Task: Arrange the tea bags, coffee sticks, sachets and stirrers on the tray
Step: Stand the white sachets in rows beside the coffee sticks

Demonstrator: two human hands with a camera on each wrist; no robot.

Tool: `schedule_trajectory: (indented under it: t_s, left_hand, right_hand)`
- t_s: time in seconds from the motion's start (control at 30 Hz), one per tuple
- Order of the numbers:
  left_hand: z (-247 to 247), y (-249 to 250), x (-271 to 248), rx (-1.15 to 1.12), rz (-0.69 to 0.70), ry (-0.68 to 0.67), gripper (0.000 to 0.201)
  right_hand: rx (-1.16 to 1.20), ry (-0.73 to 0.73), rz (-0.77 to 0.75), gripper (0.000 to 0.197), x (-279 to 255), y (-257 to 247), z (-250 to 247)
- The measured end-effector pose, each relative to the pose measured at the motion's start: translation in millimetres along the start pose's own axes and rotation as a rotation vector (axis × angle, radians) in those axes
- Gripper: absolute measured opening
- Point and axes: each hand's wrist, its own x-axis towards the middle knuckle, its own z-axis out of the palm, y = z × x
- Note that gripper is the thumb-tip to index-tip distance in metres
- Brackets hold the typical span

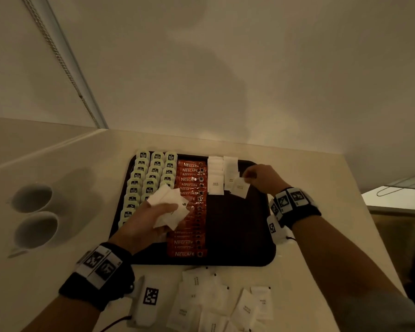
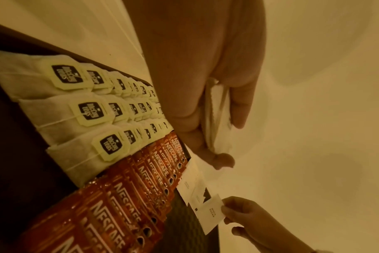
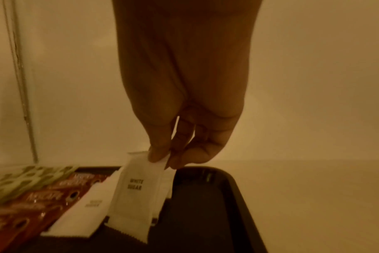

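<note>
Item: white sugar sachet (image 1: pixel 240 187), pinched by right hand (image 1: pixel 261 178) near tray (image 1: pixel 261 257) far-right corner. Left hand (image 1: pixel 149 219) grips sachet bundle (image 1: pixel 169 209). Best laid overlapping second sachet column (image 1: pixel 230 173), edges square.

Your left hand (image 1: pixel 151 218) grips a wad of sachets (image 1: pixel 169 208); your right hand (image 1: pixel 261 177), arm outstretched, pinches one sachet (image 1: pixel 240 187).

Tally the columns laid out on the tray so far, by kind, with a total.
Tea bag columns: 3
Nescafe coffee stick columns: 1
White sugar sachet columns: 2
Total: 6 columns on the tray
</note>
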Motion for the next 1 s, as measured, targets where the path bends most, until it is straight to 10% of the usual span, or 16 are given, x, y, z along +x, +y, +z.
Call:
schedule_trajectory:
  t_s: [0.4,0.83,1.0]
  left_hand:
    - [2,5,5,-0.143,0.029,0.022,0.017]
    - [8,13,5,-0.223,-0.03,-0.042,0.053]
    - [13,20,7,-0.181,-0.041,-0.073,0.06]
  right_hand:
    - [0.015,0.013,0.003,0.006,40,-2,24]
    - [-0.054,0.056,0.001,0.007,47,-5,29]
    - [0.21,0.153,-0.274,0.01,20,-52,13]
